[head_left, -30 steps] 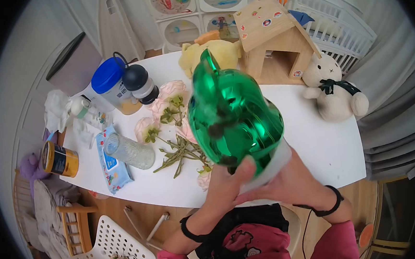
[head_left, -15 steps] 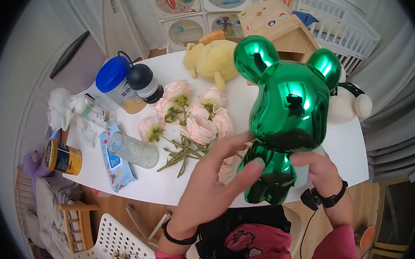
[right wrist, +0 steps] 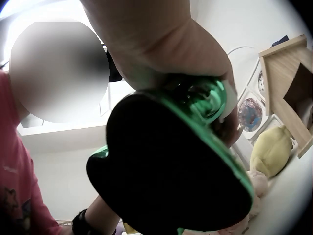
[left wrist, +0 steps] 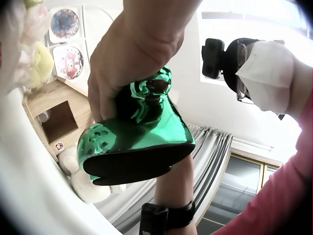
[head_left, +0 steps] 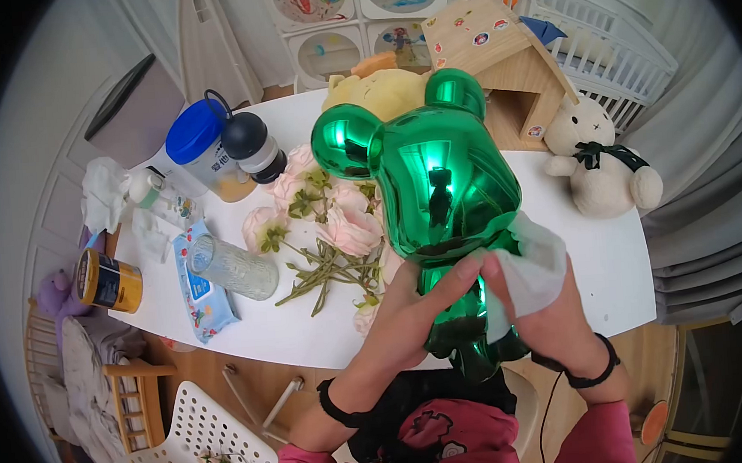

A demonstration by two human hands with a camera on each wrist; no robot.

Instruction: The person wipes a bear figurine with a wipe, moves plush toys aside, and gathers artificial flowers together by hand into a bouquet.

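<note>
In the head view, my left hand (head_left: 394, 320) is clamped round the lower body of the green bear figure (head_left: 449, 183), and my right hand (head_left: 562, 317) pinches a white cloth (head_left: 536, 273) against its side at 4 o'clock. The figure is raised over the near edge of the counter (head_left: 606, 271), its big head towards 12 o'clock. I judge it top-heavy: with both hands low, a slack hold could let it tip forward. The roses (head_left: 353, 224) lie close at 9 o'clock, the glass vase (head_left: 245, 273) beyond them; a swing that way could crush petals or knock the glass.

In the left wrist view, my left fingers curl round the shiny body above its dark underside (left wrist: 132, 164). Smooth plating could slip if my pads are damp.

In the right wrist view, my right hand wraps the body, cloth bunched at its edge. I can't see every fingertip; the fabric between skin and surface could slide and loosen my grip.
</note>
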